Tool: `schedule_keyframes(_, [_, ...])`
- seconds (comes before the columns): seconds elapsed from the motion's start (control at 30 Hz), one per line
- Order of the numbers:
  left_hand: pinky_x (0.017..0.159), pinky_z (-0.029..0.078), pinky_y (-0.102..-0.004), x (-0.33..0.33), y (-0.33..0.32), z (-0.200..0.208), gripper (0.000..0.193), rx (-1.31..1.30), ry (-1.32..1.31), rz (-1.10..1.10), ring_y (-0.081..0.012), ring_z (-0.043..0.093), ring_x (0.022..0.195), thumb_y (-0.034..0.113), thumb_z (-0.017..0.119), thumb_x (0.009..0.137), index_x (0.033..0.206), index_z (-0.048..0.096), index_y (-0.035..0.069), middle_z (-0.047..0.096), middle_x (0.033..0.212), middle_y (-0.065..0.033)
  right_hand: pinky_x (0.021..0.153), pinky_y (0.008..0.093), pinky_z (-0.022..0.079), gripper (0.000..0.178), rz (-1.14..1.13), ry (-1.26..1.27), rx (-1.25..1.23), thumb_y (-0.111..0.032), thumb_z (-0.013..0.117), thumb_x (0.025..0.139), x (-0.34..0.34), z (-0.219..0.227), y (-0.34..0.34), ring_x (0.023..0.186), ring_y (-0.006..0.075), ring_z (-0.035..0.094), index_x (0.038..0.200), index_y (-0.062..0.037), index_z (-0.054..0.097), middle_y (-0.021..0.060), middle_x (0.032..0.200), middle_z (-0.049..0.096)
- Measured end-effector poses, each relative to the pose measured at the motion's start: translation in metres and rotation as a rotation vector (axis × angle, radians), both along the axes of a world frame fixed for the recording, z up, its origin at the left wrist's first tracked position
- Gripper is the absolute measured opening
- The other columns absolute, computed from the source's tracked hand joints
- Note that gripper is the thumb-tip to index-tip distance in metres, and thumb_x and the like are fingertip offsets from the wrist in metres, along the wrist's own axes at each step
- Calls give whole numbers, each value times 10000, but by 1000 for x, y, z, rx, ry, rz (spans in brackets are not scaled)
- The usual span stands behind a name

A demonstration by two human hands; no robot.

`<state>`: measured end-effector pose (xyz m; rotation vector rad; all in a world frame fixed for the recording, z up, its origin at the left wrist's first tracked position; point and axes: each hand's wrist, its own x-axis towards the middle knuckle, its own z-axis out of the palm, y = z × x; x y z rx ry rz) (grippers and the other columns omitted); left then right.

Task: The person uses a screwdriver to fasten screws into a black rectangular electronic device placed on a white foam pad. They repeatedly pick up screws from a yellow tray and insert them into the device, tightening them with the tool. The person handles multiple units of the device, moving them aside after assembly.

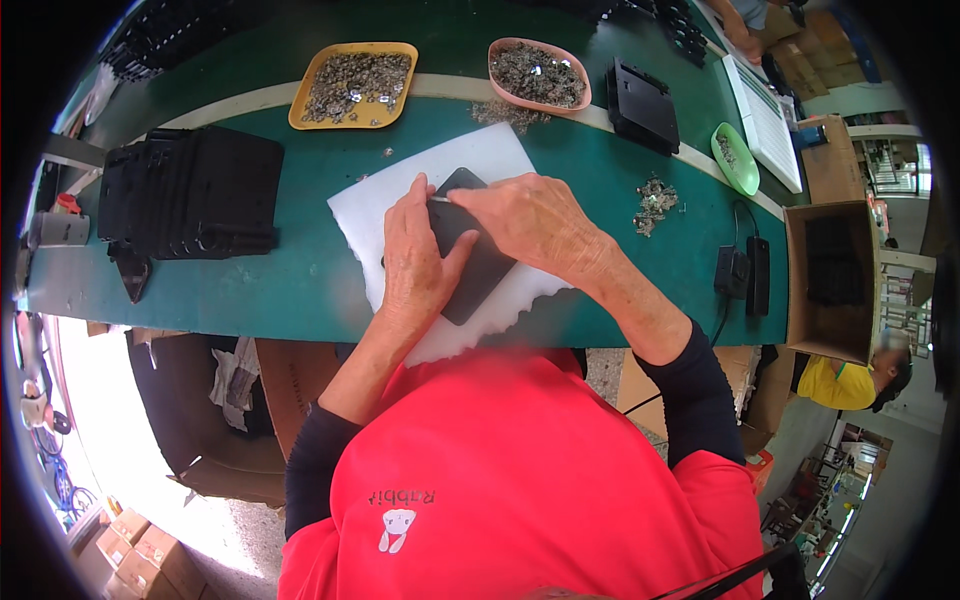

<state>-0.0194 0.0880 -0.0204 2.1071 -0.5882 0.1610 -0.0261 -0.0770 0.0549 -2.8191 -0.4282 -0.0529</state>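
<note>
A dark grey flat rectangular panel (pixel 478 268) lies aslant on a white foam sheet (pixel 465 338). My left hand (pixel 412 252) grips the panel along its left side, thumb over the face and fingers by the edge. Near the panel's upper left edge, my right hand (pixel 535 222) is closed, its fingertips pinching a small shiny metal piece (pixel 440 199). That piece is too small and too covered for its kind to be told. Both hands' fingertips almost meet there.
Small metal parts fill a yellow tray (pixel 297 115) and a pink tray (pixel 585 95); a loose pile (pixel 655 203) lies right. Stacked black panels (pixel 190 195) stand left. A black case (pixel 642 105), green dish (pixel 748 180), power adapter (pixel 733 270) and open carton (pixel 833 340) are rightward.
</note>
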Motion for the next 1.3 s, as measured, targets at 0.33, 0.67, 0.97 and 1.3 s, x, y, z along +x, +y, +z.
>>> schedule_keyframes(0.33, [988,408,-435,-1,0,2,845,-2,16,7,-378,486,1134,93,778,726,1407,305,-70,526,1244,-222,638,436,539,152,-89,100,-166,-112,557,822,-4,-2,2,724,329,676,908,-81,679,151,744,674])
schedule_keyframes(0.67, [985,412,-432,-1,0,0,843,2,-2,13,-377,490,1129,87,781,719,1404,315,-67,529,1245,-218,633,447,538,194,-95,96,-36,-95,543,826,-5,-10,-4,736,327,677,955,-104,688,140,766,682])
schedule_keyframes(0.97, [987,412,-431,0,0,0,854,-10,15,8,-377,488,1133,94,784,716,1409,310,-69,531,1250,-218,628,438,544,282,-160,39,32,-109,533,847,-6,-18,0,721,318,682,1081,-129,690,140,771,689])
schedule_keyframes(1.3, [982,417,-429,0,1,4,833,1,33,6,-378,486,1135,94,783,715,1399,333,-63,530,1245,-223,577,410,530,232,-154,-15,-61,-126,546,846,-14,-18,2,692,298,674,1038,-121,677,113,743,661])
